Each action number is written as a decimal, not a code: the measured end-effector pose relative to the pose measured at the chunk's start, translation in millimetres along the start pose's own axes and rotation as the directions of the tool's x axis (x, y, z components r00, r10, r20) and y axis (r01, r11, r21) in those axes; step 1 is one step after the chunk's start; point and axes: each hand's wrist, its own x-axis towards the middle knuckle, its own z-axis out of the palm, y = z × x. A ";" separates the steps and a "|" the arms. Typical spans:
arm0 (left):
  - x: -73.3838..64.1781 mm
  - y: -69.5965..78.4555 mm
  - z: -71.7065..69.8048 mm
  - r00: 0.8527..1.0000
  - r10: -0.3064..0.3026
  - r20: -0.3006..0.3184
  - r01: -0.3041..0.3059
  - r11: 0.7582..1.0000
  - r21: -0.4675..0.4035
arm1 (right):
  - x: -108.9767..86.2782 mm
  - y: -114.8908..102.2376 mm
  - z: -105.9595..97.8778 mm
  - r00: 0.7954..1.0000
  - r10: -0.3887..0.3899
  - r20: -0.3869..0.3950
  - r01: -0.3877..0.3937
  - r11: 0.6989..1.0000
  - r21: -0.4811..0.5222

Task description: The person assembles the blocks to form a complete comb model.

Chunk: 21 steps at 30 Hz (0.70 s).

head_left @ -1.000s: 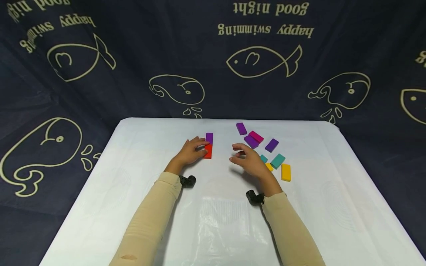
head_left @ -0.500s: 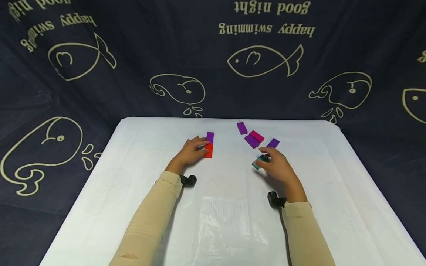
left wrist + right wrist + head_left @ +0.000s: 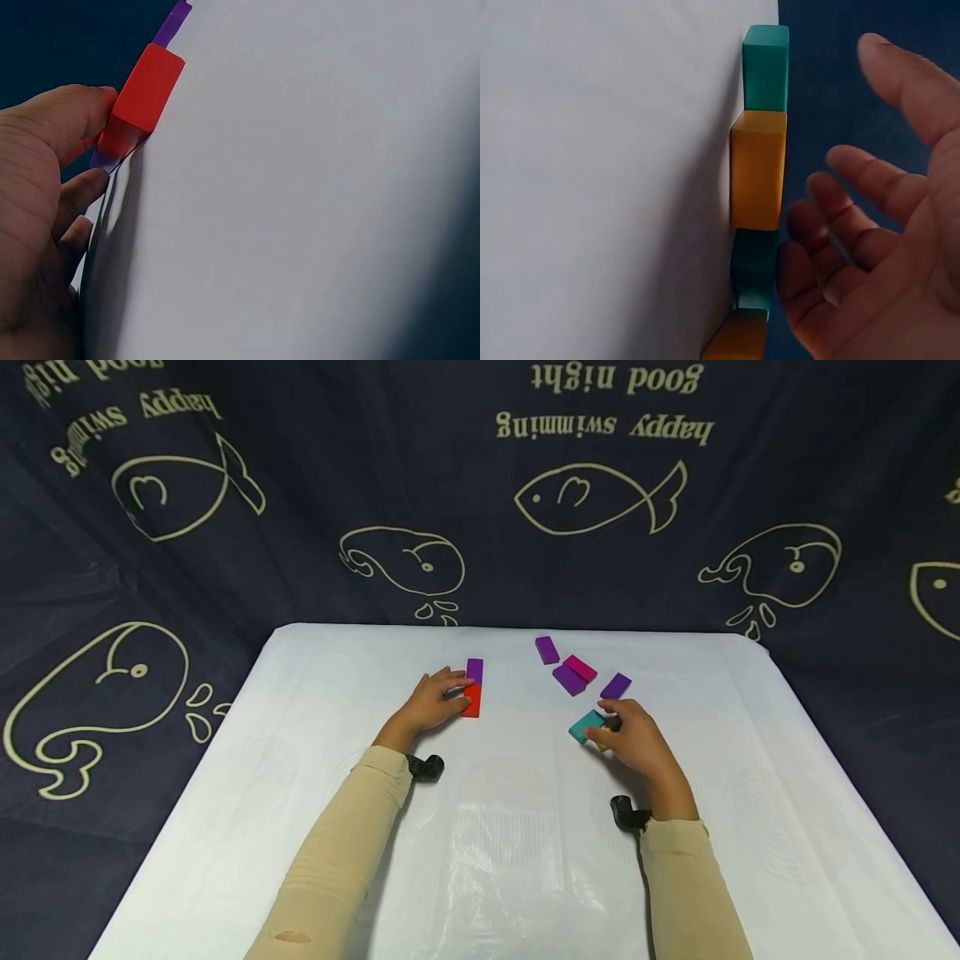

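At a red block lies my left hand, its thumb touching the block's side in the left wrist view. A purple block continues the line beyond the red one. Over the right-hand group hovers my right hand, fingers loosely bent. Just off its fingertips lie a teal block and a yellow block, partly covered. The right wrist view has two teal blocks and two yellow blocks, with nothing gripped in the palm.
Purple blocks and a magenta block lie toward the back of the white table. Another purple block is just beyond the right hand. A dark printed cloth hangs behind the table.
My right hand has moved right, from left of the teal and yellow blocks to over them, uncovering one teal block and hiding others. My left hand stays at the red block.
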 end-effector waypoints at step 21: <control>-0.3 -0.9 0.7 1.000 0.001 -0.012 -0.001 1.000 0.008 | 1.1 -1.6 9.5 0.999 0.031 0.028 -0.028 0.996 -0.084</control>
